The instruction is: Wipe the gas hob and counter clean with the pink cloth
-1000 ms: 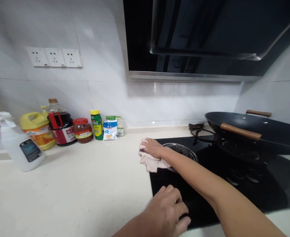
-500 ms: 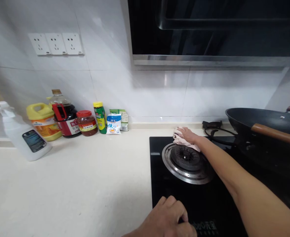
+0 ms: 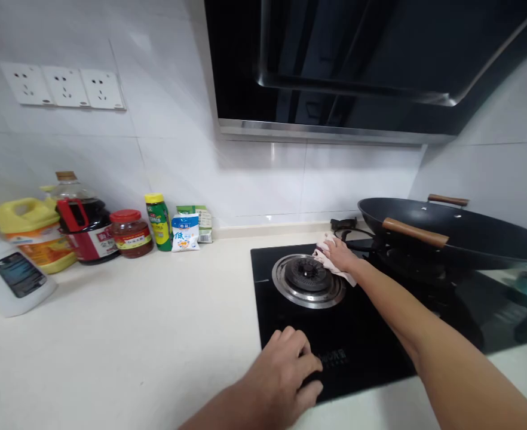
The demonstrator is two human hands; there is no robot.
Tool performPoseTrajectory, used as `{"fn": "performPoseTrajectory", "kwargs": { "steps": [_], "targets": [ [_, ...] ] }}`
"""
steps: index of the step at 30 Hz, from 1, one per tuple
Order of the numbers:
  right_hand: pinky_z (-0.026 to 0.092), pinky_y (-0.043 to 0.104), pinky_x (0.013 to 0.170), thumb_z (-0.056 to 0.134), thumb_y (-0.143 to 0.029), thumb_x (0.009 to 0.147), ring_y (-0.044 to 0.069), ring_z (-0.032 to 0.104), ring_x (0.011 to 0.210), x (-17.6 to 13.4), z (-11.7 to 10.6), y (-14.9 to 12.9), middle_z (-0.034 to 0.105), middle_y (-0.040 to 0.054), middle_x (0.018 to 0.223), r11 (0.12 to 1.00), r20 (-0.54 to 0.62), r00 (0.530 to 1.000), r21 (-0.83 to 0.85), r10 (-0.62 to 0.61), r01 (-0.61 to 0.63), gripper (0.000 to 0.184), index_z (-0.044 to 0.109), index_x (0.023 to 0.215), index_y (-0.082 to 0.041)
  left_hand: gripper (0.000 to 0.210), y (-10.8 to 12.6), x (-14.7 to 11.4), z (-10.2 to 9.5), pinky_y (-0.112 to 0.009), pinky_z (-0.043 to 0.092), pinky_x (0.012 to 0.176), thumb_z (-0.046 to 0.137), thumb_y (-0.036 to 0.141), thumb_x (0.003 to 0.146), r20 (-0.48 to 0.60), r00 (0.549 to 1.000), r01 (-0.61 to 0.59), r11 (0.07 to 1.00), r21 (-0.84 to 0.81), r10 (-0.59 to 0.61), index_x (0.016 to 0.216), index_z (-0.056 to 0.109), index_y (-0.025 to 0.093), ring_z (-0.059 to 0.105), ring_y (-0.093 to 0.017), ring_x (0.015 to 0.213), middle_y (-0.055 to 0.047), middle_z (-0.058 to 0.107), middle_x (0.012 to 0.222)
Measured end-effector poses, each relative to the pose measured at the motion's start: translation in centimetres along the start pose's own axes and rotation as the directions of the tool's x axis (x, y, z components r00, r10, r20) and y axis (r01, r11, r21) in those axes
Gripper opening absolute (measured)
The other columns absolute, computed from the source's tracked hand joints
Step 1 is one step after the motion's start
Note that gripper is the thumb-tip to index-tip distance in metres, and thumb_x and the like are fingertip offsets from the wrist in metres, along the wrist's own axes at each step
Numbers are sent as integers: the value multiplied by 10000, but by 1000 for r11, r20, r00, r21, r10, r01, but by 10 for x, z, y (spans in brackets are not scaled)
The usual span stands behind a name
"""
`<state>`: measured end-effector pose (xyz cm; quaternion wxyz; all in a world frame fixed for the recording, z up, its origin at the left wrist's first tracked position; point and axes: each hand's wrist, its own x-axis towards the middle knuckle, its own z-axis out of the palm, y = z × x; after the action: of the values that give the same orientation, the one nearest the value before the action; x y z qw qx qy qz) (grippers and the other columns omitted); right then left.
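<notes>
Far left of the bare burner (image 3: 308,275), on the countertop (image 3: 156,334): white bottle (image 3: 19,278), yellow jug (image 3: 39,236), dark sauce bottle (image 3: 86,230), red-lidded jar (image 3: 131,234), green shaker (image 3: 158,224), packet (image 3: 185,232). None under my hands.

Left hand (image 3: 285,373): nearer me than the burner, at the cooktop's (image 3: 366,346) front left corner. Fingers loosely bent, nothing visible in it; cannot tell whether it bears weight.

Right hand (image 3: 340,254): gripping the pale cloth (image 3: 328,263), bunched under my fingers at the burner's far right side, apparently lapping its steel ring.

Right of the burner: wok (image 3: 465,233), my forearm passing in front.

Step in hand, my judgement: wiping around the burner. Next move calls for light, even pressure along the ring, knuckles clear of the wok.
</notes>
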<state>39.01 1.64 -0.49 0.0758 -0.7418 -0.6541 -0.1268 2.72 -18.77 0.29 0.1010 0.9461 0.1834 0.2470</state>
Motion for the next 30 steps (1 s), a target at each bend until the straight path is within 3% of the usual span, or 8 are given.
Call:
{"fn": "performPoseTrajectory", "kwargs": {
  "steps": [5,9,16,20,25,30],
  "targets": [
    [376,460,1042,339,-399,1051,330,467,1298,-50,-15,-8,393,216,1474,981,2,981,-7,196,-196,474,445,1442,-153,106,3,1,-9,-365,422,867,612,257,952,64,998,24,1000,-10,-23,1028,677,225,533,-202,965,-40,602,1043],
    [371,493,1038,322,-402,1053,357,468,1280,-92,-28,-26,387,242,1457,959,-42,959,-18,282,-282,461,475,1395,-133,147,4,2,-11,-388,423,917,589,289,977,76,996,51,998,-26,-49,1043,698,216,544,-209,982,-44,609,1040],
    [373,465,1052,388,-417,1036,346,444,1293,-165,-43,-66,411,196,1460,973,-99,970,-31,223,-227,455,493,1403,-169,180,9,1,-15,-390,431,928,578,310,987,53,994,98,991,-87,-94,1067,703,209,554,-214,1003,-47,616,1067],
    [373,406,1052,431,-409,1023,316,436,1306,-194,-46,-70,378,172,1501,988,-97,984,-3,151,-152,449,486,1420,-207,185,9,1,-16,-381,438,917,572,318,988,40,996,83,992,-96,-79,1058,710,215,553,-213,994,-44,619,1039],
    [381,427,1003,407,-385,1027,324,514,1200,-181,-52,-59,481,189,1375,959,-62,957,12,285,-285,424,488,1412,-227,160,4,1,-11,-385,441,908,592,293,977,43,996,85,993,-83,-81,1031,713,204,543,-220,1000,-53,623,1040],
    [359,522,974,390,-375,1029,379,523,1203,-132,-46,-46,459,243,1402,848,-50,846,16,530,-530,398,511,1369,-205,157,3,2,-11,-399,437,914,584,283,982,71,994,87,993,-85,-82,1029,712,206,539,-214,995,-50,619,1050]
  ]
}}
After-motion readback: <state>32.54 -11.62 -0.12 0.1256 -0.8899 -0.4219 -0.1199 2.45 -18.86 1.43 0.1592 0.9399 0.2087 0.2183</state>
